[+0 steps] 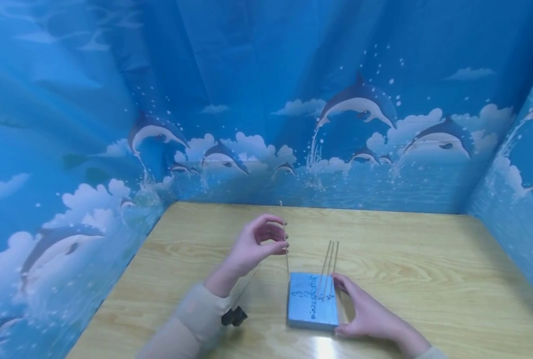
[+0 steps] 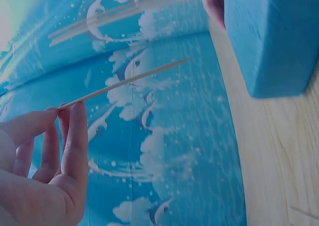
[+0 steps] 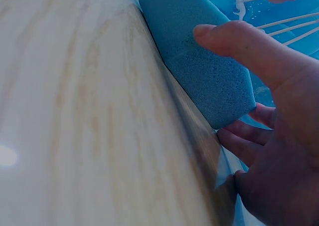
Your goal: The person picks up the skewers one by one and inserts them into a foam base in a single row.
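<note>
Left hand [image 1: 257, 244] pinches thin wooden skewer [image 1: 285, 239] between thumb and fingertips; right hand [image 1: 367, 311], fingers relaxed, steadies blue foam block [image 1: 312, 301] on table [image 1: 428, 269].

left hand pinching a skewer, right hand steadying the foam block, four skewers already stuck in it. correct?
Not quite: three skewers stand in the foam block, not four, as the head view shows. The left hand does pinch a skewer, and the right hand steadies the block.

1. A blue foam block [image 1: 313, 301], matt and porous, is being shown.
2. Thin, pale wooden skewers [image 1: 329, 264] are being displayed, smooth-looking.
3. A light wood-grain table [image 1: 428, 269] is being seen, glossy with glare.
4. A printed backdrop [image 1: 113, 99] is being shown, faintly shiny.
</note>
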Motion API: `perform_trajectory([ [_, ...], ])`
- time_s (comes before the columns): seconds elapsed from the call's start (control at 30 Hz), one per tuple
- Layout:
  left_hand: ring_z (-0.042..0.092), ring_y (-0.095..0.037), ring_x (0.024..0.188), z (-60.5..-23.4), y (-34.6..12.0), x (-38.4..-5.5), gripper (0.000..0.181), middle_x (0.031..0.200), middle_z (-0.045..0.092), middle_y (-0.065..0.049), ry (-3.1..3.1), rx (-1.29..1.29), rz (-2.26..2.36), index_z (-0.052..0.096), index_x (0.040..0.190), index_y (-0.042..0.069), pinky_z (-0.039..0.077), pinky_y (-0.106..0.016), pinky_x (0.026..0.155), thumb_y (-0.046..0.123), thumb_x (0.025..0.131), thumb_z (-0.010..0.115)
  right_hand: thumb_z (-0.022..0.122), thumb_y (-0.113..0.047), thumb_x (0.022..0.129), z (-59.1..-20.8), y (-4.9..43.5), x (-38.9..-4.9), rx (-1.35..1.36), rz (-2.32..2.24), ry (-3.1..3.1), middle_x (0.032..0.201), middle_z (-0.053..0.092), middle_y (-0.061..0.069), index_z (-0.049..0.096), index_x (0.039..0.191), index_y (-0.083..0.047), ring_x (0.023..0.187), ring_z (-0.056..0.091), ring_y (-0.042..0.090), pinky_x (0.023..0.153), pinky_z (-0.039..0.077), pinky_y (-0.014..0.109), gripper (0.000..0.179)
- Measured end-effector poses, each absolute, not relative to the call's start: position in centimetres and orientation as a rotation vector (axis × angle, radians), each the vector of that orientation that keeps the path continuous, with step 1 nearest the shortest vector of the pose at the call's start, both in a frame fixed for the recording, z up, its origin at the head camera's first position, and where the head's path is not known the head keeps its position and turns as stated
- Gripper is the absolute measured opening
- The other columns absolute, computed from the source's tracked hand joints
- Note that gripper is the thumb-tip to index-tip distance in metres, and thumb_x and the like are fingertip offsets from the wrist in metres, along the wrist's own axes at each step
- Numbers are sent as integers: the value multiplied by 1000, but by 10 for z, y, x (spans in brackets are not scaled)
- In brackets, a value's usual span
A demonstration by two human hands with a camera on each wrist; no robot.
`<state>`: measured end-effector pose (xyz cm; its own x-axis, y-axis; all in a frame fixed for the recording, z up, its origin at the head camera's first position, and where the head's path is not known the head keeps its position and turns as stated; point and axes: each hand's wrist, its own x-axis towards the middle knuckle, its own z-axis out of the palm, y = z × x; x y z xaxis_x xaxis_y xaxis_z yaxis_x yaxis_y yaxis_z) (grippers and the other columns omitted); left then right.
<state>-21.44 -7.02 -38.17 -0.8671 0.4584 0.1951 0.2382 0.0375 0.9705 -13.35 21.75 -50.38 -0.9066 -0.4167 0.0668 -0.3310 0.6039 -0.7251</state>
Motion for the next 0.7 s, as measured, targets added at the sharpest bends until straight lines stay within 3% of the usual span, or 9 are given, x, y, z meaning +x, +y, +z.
perform_trajectory([
  [0.37,68,-17,93,-383,-42,-200,40,106,67,-17,2114,733,1845,60,122,10,62,-34,82,-4,86,70,91,-37,59,-507,216,-134,-631,-1201,2722,150,46,19,29,150,2,136,47,36,112,33,59,116],
  [0.7,68,-17,90,-392,-27,-193,36,104,66,-24,2109,731,1831,63,117,10,63,-30,78,-7,86,68,91,-37,59,-506,218,-135,-634,-1186,2740,149,47,19,29,149,3,135,48,35,112,34,56,116],
])
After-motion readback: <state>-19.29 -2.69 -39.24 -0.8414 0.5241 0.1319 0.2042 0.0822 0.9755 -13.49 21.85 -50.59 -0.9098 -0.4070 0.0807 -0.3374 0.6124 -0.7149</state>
